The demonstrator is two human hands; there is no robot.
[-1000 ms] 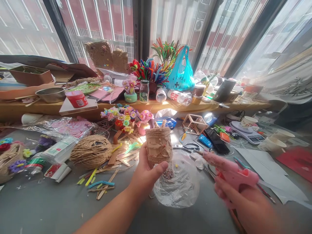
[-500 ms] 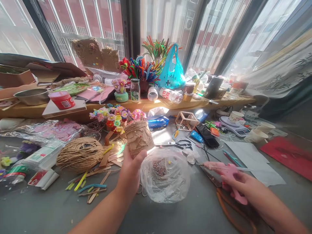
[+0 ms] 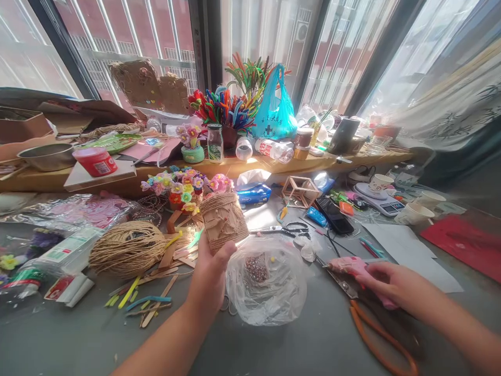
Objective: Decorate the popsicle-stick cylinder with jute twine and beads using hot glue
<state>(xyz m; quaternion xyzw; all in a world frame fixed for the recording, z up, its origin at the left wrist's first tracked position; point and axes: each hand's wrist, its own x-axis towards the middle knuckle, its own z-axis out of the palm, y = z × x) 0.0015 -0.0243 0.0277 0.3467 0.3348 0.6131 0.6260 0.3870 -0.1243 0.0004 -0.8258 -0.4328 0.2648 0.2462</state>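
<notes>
My left hand (image 3: pixel 211 274) grips a small cardboard piece (image 3: pixel 224 223) with rows of twine along its top and bottom edges and dried glue on its face. Low over the table at the right, my right hand (image 3: pixel 395 284) has its fingers around a pink glue gun (image 3: pixel 354 265). Beneath the gun lie large scissors with orange-brown handles (image 3: pixel 376 334); whether the gun touches them I cannot tell. Between my hands sits a clear plastic bag (image 3: pixel 274 308) with small dark reddish beads (image 3: pixel 257 269) in it.
To the left are a ball of twine (image 3: pixel 127 248), wooden sticks (image 3: pixel 159 300) and cut coloured glue sticks. Black-handled scissors (image 3: pixel 295 228), a phone (image 3: pixel 334 215) and a wooden frame (image 3: pixel 300 192) lie farther back. A crowded ledge (image 3: pixel 164 169) runs below the window.
My right hand has lowered and turned the glue gun, which now points left closer to the table. My left hand keeps the cardboard piece in nearly the same place.
</notes>
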